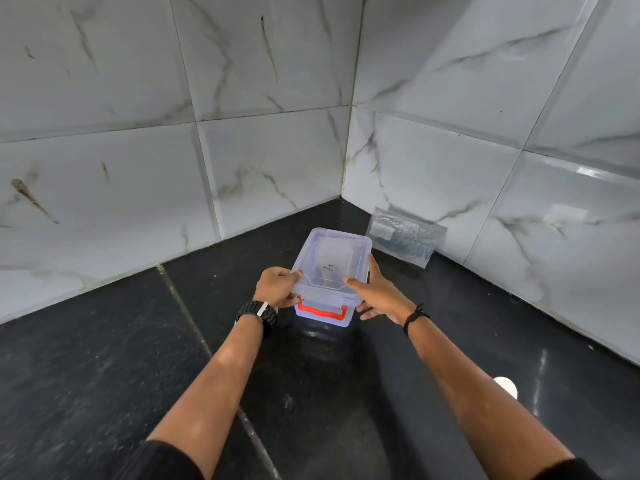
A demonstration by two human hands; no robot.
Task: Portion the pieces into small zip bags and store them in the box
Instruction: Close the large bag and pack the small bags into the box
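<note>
1. Clear plastic box (pixel 329 271) with its lid (pixel 330 258) on sits on the black counter (pixel 104 375), held between both hands.
2. The left hand (pixel 277 287) grips the near left corner, thumb on the lid, fingers curled under the rim.
3. The right hand (pixel 375 296) holds the right side, thumb on top.
4. Beyond the right fingers, a bag (pixel 405 237) leans on the wall (pixel 519 202), outside the box.
5. Storing looks nearly finished; I cannot tell what is inside.
</note>
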